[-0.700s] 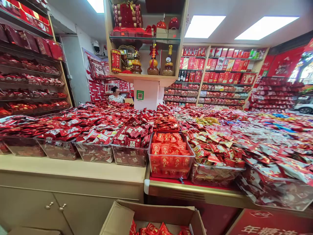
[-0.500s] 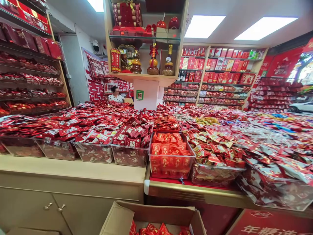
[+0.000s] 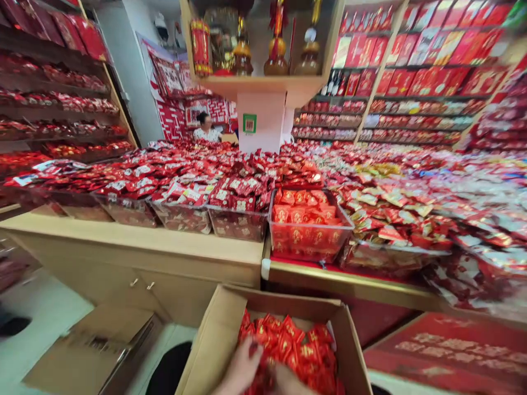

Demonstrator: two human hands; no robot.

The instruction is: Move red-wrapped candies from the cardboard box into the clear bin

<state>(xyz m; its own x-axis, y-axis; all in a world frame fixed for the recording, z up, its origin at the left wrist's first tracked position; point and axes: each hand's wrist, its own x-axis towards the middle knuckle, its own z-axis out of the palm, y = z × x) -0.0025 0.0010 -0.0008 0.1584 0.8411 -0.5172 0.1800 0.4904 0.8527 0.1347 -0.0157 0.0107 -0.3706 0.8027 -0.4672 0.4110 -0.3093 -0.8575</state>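
An open cardboard box [image 3: 214, 334] stands low in front of me, holding many shiny red packets with gold print [image 3: 307, 351]. Both my hands reach into it from the bottom of the view, among the packets. My left hand [image 3: 242, 365] is by the box's left inner side, its fingers smeared by motion. Close to its right, my right hand [image 3: 290, 379] is also blurred, with its fingertips down in the packets. Whether either hand grips a packet cannot be made out. On the counter beyond the box, a clear plastic bin [image 3: 310, 241] is filled with similar red packets.
Clear bins heaped with wrapped packets line the counter [image 3: 164, 238]. Flattened cardboard [image 3: 78, 351] lies on the floor at left. A display cabinet [image 3: 263, 85] hangs over the middle; stocked shelves [image 3: 436, 66] stand behind. A person [image 3: 207, 129] is at the back.
The view has tilted down, so more of the cardboard box and the floor shows. My two hands, out of view before, now appear inside the box.
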